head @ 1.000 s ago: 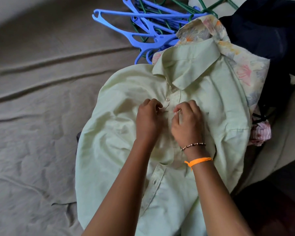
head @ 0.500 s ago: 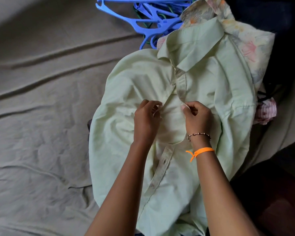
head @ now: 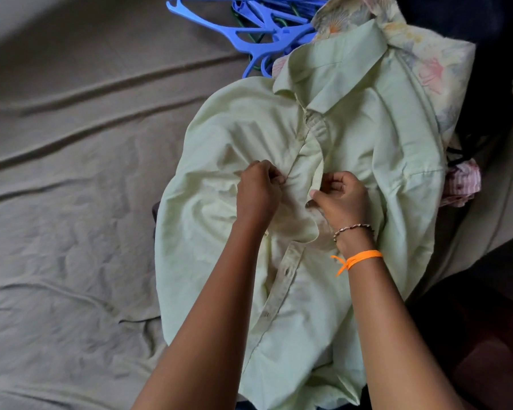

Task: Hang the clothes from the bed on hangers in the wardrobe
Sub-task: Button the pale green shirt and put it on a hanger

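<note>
On the bed (head: 71,202), over its wrinkled grey sheet, I see the pale green shirt (head: 367,161) lying face up with its collar toward the far edge. My left hand (head: 258,193) has its fingers curled and pinches one edge of the front placket; my right hand (head: 342,199) pinches the facing edge, and between the two the front gapes open at chest height. Just below the collar the placket looks closed; lower down I can make out buttons along the strip, though I cannot tell whether they are fastened. I judge I am working the buttons to ready the shirt for a hanger.

Beyond the collar lies a heap of blue hangers (head: 249,28), none of them in the shirt yet. Under and beside the shirt sit a floral garment (head: 433,63) and a pink striped piece (head: 462,184), with dark clothing at the far right. No wardrobe is in sight. By my reckoning the task is early for this pile: nothing here is on a hanger, and every garment in sight remains to be hung
</note>
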`<state>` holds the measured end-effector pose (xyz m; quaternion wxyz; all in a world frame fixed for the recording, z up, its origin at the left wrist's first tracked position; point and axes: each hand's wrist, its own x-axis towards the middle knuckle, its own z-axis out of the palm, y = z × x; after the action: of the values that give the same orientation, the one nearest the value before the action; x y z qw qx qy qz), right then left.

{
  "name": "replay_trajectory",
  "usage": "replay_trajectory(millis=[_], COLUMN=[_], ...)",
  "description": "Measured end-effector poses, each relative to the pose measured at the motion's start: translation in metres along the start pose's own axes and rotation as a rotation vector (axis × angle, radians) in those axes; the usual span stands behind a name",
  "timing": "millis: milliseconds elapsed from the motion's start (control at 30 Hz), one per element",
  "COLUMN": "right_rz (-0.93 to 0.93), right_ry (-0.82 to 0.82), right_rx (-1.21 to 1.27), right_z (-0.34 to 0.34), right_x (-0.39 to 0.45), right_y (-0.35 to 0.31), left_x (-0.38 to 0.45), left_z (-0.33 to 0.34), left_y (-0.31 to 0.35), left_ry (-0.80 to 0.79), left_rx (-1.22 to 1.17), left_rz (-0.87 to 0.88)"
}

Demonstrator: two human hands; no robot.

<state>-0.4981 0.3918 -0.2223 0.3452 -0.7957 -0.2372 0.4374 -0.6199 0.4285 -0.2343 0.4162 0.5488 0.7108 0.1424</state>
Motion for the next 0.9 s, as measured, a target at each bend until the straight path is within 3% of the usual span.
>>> replay_trajectory(millis=[100,167,300,467,667,900], right_rz=[-0.060,-0.095,-0.239,-0.116,-0.190,-0.185], right_ry=[0.096,0.098,0.132,0.095,0.081,0.083], right_rx=[-0.486,-0.640,-0.327,0.135,0.254,0.343], right_z=[0.012,0.020,0.019,-0.002,0.009,0.020], right_x=[-0.014,-0.023,-0.025,-0.021,-0.023,-0.020], right_y=[-0.001,0.001,0.007,0.006,-0.005,0.003], left_x=[-0.005,-0.012,-0.022,-0.031,-0.033,-0.029], left_z=[-0.006,-0.012,-0.026,-0.035,-0.031,-0.027], left_y=[0.002,0.004,0.003,0.006,0.018,0.023], left_ry=[0.017,0.044,0.033,-0.096,-0.172,-0.269], left_rx=[-0.052,-0.058,-0.064,-0.214,-0.461,-0.537], left_rz=[0.024,0.043,0.048,-0.025,-0.105,-0.238])
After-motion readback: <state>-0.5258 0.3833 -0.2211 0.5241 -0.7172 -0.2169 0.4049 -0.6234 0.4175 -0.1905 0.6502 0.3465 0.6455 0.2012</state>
